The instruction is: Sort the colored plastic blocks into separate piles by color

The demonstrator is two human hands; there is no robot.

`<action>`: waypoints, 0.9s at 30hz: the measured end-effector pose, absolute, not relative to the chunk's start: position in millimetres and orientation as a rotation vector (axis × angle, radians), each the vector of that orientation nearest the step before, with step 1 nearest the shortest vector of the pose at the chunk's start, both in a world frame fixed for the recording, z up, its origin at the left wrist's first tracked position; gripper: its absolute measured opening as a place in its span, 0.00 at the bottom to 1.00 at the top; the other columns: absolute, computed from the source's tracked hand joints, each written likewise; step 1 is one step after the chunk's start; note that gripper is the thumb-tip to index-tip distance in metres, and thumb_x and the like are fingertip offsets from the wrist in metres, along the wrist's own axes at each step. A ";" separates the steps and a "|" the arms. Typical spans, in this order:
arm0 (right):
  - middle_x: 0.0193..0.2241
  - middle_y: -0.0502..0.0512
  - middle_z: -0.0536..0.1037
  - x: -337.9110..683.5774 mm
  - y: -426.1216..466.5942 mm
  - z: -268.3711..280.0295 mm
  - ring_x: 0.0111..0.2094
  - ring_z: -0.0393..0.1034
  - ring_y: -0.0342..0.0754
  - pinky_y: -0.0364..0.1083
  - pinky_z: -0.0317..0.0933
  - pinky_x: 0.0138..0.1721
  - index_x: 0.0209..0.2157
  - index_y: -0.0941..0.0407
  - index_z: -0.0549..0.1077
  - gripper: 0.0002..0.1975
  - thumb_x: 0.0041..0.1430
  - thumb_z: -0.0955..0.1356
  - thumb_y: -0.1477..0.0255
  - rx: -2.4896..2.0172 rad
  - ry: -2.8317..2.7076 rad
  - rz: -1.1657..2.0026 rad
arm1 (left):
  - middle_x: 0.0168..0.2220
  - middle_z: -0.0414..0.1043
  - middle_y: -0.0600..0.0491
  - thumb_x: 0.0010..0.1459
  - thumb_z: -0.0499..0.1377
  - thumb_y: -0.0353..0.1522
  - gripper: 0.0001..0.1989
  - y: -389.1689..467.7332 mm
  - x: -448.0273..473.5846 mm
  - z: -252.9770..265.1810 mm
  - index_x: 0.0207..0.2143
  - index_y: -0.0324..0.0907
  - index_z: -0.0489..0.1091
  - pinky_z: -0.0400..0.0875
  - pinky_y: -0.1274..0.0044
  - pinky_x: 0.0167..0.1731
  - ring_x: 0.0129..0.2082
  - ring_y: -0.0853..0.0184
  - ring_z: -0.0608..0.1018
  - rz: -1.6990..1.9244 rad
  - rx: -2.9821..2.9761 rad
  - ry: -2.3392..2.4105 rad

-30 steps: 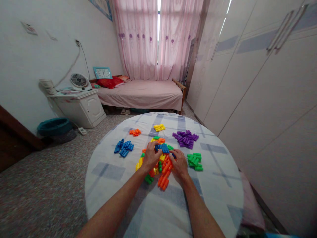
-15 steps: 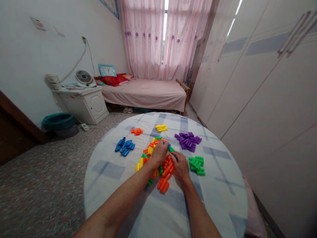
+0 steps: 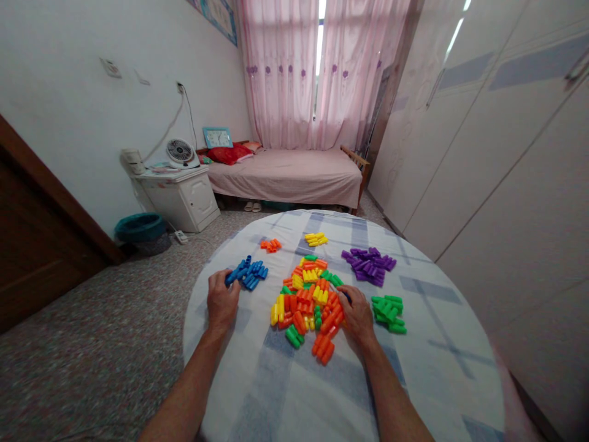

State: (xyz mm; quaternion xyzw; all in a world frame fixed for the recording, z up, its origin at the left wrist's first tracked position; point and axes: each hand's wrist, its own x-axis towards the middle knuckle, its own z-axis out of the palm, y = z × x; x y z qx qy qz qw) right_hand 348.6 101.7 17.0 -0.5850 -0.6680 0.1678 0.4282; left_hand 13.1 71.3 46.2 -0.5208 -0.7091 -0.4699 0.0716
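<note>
My left hand (image 3: 223, 299) is at the left edge of the blue pile (image 3: 252, 274) of bullet-shaped plastic blocks. Its fingers are closed on a blue block (image 3: 230, 279) that touches or nearly touches the pile. On the right side of the mixed heap (image 3: 304, 296) of orange, yellow and green blocks rests my right hand (image 3: 358, 313), fingers bent. A dark blue block (image 3: 347, 298) shows between its thumb and fingers, partly hidden. Just right of this hand lies a green pile (image 3: 389, 312).
A purple pile (image 3: 369, 265), a small yellow pile (image 3: 316, 239) and a small orange pile (image 3: 271, 245) lie farther back on the round cloth-covered table (image 3: 285, 393). Beyond stand a bed (image 3: 294, 172), a white cabinet (image 3: 184, 196), a bin (image 3: 140, 230) and a wardrobe (image 3: 506, 184).
My left hand has moved left from the mixed heap to the blue pile, carrying blue. My right hand stays at the heap's right side. The view has turned slightly left.
</note>
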 end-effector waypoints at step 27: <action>0.40 0.59 0.77 361.6 104.2 13.5 0.40 0.73 0.52 0.51 0.67 0.42 0.41 0.57 0.73 0.19 0.51 0.64 0.61 -1.212 -1.012 0.883 | 0.50 0.69 0.48 0.56 0.55 0.29 0.15 89.0 163.8 70.1 0.47 0.43 0.69 0.63 0.69 0.55 0.53 0.63 0.69 -1.012 -2.757 -1.325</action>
